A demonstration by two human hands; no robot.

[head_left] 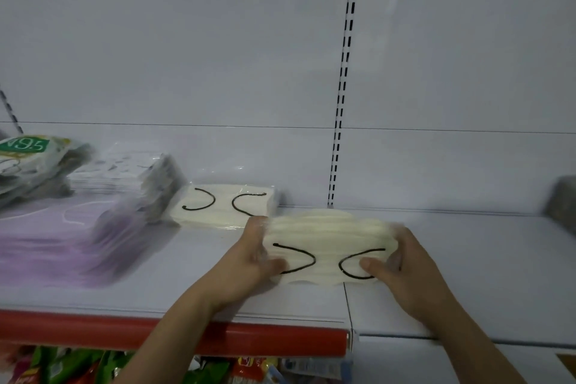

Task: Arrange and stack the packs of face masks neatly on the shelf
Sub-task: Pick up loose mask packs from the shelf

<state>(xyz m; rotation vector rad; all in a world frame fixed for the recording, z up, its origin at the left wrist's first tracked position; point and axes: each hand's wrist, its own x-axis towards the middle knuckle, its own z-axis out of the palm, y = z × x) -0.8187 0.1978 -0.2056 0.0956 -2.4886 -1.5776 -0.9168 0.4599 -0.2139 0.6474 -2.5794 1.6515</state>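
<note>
Left hand (252,262) and right hand (402,268) gripping cream mask pack (327,237) ends, seemingly above shelf (187,284)

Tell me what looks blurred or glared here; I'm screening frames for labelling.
Head view: the purple mask packs at left are smeared by motion blur; the cream mask pack with black ear loops, held between left hand and right hand, is slightly soft; ceiling light glares at the top of the white glossy back panel.

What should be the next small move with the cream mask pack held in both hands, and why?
Probably carry the held cream pack back and left onto the matching cream pack lying on the shelf: left hand and right hand grip its ends, and both packs look alike.
</note>
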